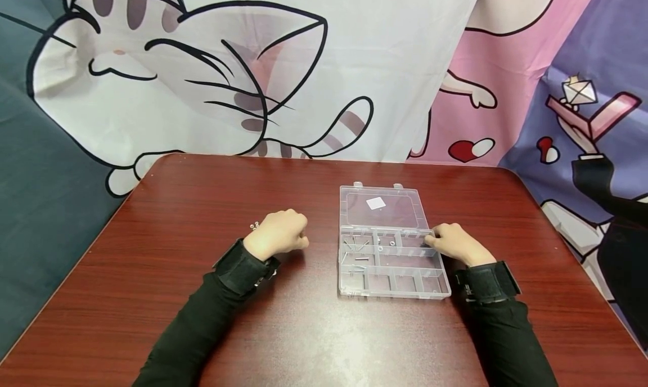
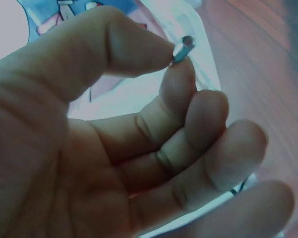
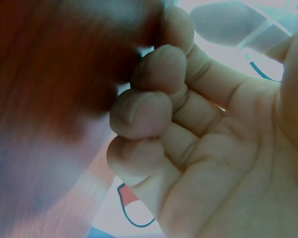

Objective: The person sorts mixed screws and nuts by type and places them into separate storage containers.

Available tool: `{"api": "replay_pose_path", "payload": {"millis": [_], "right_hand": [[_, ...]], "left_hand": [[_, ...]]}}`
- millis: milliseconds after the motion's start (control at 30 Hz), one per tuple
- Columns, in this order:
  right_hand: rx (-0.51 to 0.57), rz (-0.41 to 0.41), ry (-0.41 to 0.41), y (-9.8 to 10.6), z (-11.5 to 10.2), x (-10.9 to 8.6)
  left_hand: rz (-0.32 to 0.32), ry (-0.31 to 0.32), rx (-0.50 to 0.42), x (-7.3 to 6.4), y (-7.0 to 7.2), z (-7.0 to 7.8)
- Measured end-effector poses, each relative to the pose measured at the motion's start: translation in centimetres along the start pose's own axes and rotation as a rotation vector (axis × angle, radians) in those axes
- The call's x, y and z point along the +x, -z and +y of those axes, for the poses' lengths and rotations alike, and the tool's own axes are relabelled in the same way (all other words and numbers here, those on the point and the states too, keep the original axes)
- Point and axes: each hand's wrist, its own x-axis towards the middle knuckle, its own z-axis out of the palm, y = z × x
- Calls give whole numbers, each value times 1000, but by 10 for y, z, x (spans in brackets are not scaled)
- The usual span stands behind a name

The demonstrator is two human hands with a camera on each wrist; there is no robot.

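Clear plastic, thin-walled by the look of it: in the head view that's your compartment box (image 1: 395,295), sitting on the reddish-brown counter (image 1: 283,336) with its lid (image 1: 400,214) folded back. It's probably light enough to skid if you nudge it, so brace it by a side wall and leave the lid alone; I'd guess the hinge is its weak spot. Thin metal pins (image 1: 361,258) and little nuts (image 1: 392,243) lie in the compartments, and a few shiny bits (image 1: 255,225) are just beyond your left hand (image 1: 277,233). Your right hand (image 1: 458,245) is at the box's right edge, fingertips by the rear compartment.

Left wrist view: you've got a tiny silvery piece (image 2: 184,48) pinched between thumb and index fingertips, other fingers bent loosely. The visible end looks dark and hollow, like a small sleeve. I'd expect it stiff, nearly weightless and pretty slick, so tough to crush but easy to ping away. Keep your pads square across its sides, not on the end.

Right wrist view: your fingers are curled, thumb mostly cut off by the frame. I can't tell whether they've got hold of the wall or anything else.
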Motion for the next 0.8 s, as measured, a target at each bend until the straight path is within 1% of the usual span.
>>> {"api": "replay_pose_path", "payload": {"millis": [200, 400, 567, 667, 800], "right_hand": [[7, -2, 3, -1, 1, 1], [1, 4, -2, 0, 3, 0], [-2, 15, 7, 1, 4, -1], [-4, 17, 8, 1, 4, -1], [-5, 25, 25, -1, 3, 1]], "left_hand": [[22, -116, 24, 12, -2, 23], [36, -201, 44, 25, -7, 42], [28, -246, 76, 33, -11, 55], [39, -272, 86, 35, -13, 62], [38, -311, 104, 37, -15, 70]]}}
